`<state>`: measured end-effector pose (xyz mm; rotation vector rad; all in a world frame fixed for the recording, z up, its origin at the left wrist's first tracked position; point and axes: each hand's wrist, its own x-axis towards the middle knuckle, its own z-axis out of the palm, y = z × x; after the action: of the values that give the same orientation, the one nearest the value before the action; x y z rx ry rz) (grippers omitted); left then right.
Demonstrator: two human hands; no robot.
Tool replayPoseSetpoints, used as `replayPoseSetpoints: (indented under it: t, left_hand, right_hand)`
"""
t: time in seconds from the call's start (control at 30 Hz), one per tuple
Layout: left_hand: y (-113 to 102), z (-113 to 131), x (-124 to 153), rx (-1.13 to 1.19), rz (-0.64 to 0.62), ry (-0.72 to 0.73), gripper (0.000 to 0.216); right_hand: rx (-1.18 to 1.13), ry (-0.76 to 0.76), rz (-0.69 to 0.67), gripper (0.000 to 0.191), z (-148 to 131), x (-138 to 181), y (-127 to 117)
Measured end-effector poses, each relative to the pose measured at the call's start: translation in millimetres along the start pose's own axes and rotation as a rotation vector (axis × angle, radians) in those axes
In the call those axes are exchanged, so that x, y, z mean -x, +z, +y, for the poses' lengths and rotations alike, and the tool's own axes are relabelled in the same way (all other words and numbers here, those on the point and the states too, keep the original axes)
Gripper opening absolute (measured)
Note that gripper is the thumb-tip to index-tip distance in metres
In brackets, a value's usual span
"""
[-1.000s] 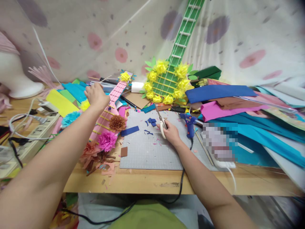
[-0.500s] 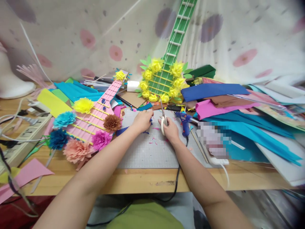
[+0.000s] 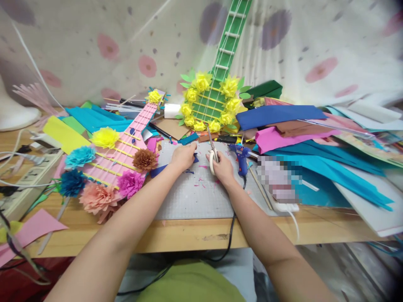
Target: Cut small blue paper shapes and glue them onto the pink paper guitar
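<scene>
My left hand (image 3: 183,157) is closed over the grey cutting mat (image 3: 185,204), its fingers pinched on a small dark blue paper piece (image 3: 196,159) that they mostly hide. A pair of white-handled scissors (image 3: 212,162) is in my right hand (image 3: 223,168), blades pointing away from me and apart from the left hand. Another dark blue strip (image 3: 158,170) lies at the mat's left, partly under my left forearm. Small pink and blue scraps are scattered between my hands.
A blue glue gun (image 3: 242,158) lies right of my right hand, its cord running off the front edge. A pink paper guitar (image 3: 121,154) with flowers is at left, a green guitar (image 3: 222,69) behind. Coloured paper (image 3: 283,116) piles up right; a power strip (image 3: 34,178) sits far left.
The whole view has shifted slightly, so things appear a little further left and up. Both hands keep their grips, with the scissors still upright in the right hand.
</scene>
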<state>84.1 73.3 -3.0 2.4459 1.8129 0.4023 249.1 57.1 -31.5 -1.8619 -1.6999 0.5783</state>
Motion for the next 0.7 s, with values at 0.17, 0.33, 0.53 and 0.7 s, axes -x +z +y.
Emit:
replayPoseSetpoints:
  t: [0.17,0.33,0.53,0.7]
  left_hand:
    - [-1,-2,3,0.355,0.149,-0.212,0.031]
    - [11,3,21,1.083,0.24,-0.472,0.034]
    - [24,14,41,1.463,0.201,-0.601,0.038]
    - [20,14,45,1.49,0.208,-0.513,0.038]
  right_hand:
    - [-0.132,-0.016,0.017,0.039,2,0,1]
    - [-0.593,-0.08,-0.087,0.039,-9,3,2]
    - [-0.786,-0.071,-0.197,0.046,-19,4,8]
    - [-0.782,-0.076,-0.202,0.046,-19,2,9]
